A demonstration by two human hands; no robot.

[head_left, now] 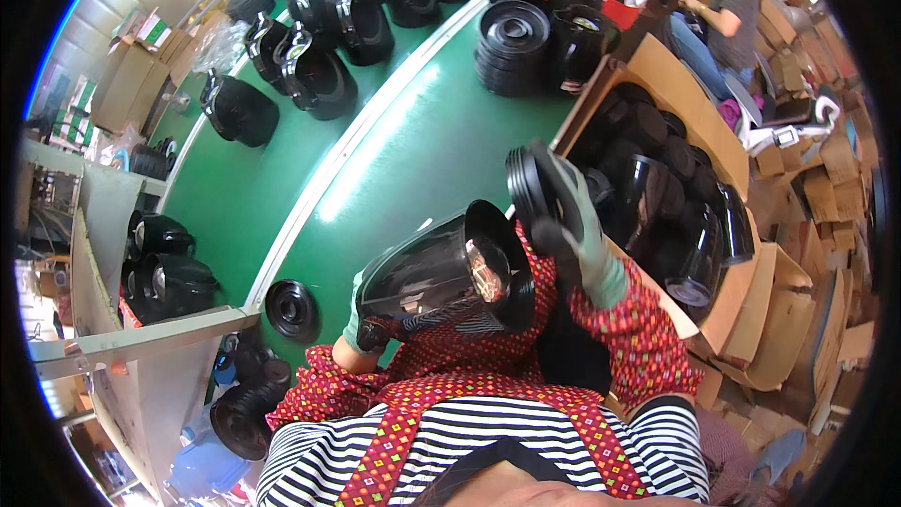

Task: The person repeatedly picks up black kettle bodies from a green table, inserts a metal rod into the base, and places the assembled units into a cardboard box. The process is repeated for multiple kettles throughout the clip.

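Note:
A glossy black kettle body [413,286] lies tilted in front of my chest, its wide open rim facing right. My left hand [357,324], in a pale green glove, is closed around its left end; most of the fingers are hidden behind it. My right hand [584,230], in a pale green glove with dark fingers, grips a small stack of round black ridged discs [526,186] beside the kettle's rim. The discs are held on edge, apart from the kettle body. A single black disc [292,311] lies on the green table [404,160] to the left.
Several black kettle bodies [319,80] stand at the far left. A tall stack of black discs [511,47] stands at the back. On the right is a cardboard box [690,75] full of black kettle bodies. Another person [732,14] sits at the far right near cartons.

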